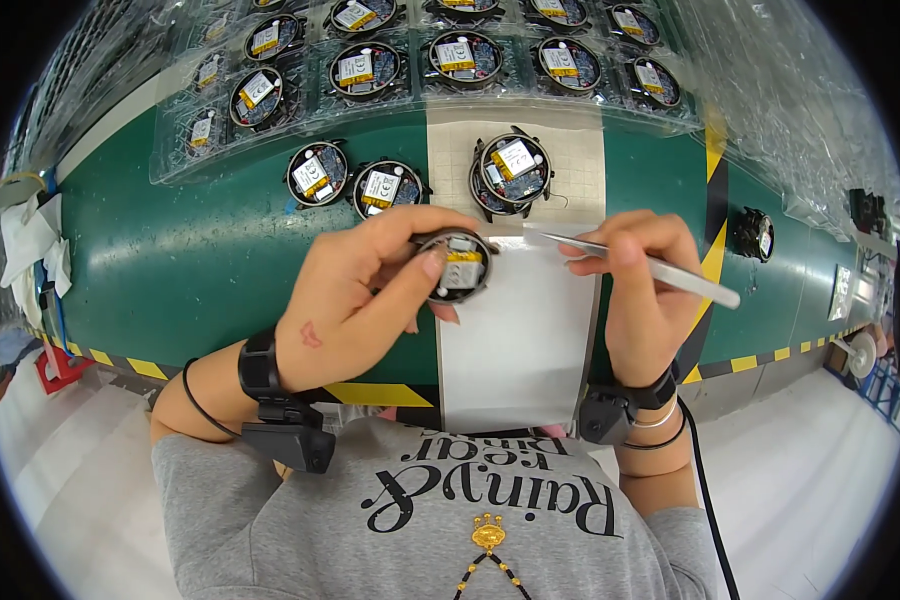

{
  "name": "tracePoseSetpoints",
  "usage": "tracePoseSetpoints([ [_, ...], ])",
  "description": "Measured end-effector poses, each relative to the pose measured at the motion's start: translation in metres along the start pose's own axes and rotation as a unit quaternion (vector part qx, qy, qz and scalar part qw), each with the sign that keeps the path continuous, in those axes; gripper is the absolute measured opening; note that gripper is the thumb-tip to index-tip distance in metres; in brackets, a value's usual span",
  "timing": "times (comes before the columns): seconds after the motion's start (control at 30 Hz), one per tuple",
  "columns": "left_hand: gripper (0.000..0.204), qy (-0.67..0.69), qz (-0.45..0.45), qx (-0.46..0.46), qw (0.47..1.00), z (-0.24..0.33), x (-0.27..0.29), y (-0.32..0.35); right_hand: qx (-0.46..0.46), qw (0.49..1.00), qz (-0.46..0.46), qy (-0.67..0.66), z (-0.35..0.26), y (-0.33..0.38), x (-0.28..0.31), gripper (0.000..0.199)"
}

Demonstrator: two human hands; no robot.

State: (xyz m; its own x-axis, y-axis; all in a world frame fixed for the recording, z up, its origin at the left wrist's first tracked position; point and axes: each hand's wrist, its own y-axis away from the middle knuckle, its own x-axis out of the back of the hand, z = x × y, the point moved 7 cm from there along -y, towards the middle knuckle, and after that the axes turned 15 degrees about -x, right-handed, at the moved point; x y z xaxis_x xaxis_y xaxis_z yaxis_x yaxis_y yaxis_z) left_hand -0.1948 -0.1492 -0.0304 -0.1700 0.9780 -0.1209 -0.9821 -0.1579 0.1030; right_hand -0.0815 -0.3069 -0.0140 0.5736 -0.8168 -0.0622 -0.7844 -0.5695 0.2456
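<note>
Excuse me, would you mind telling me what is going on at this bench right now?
A person at a green bench holds a small round open device in the left hand, its inner parts facing up. The right hand holds metal tweezers, tips pointing towards the device over a white sheet. Three similar round devices sit loose on the bench just beyond, and clear trays holding more of them lie further back.

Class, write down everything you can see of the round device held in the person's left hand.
The round device is a small disc with a dark ring-shaped casing, open side up, showing a silvery block and a yellow-orange label inside. It is held just above a white sheet on the green bench, tilted slightly. The left hand grips its rim with thumb and fingers; the tweezers stay apart.
</note>
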Motion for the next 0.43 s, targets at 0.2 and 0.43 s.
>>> tracePoseSetpoints([
  [0.2, 0.027, -0.139, 0.026, -0.016, 0.990, 0.001, 0.018, -0.005, -0.066, 0.986, -0.001, 0.156, 0.015, -0.005, -0.003, 0.013],
  [0.43, 0.027, -0.106, 0.022, -0.013, 0.994, -0.001, 0.015, -0.006, -0.117, 0.986, 0.058, 0.102, 0.015, -0.009, 0.002, 0.011],
])
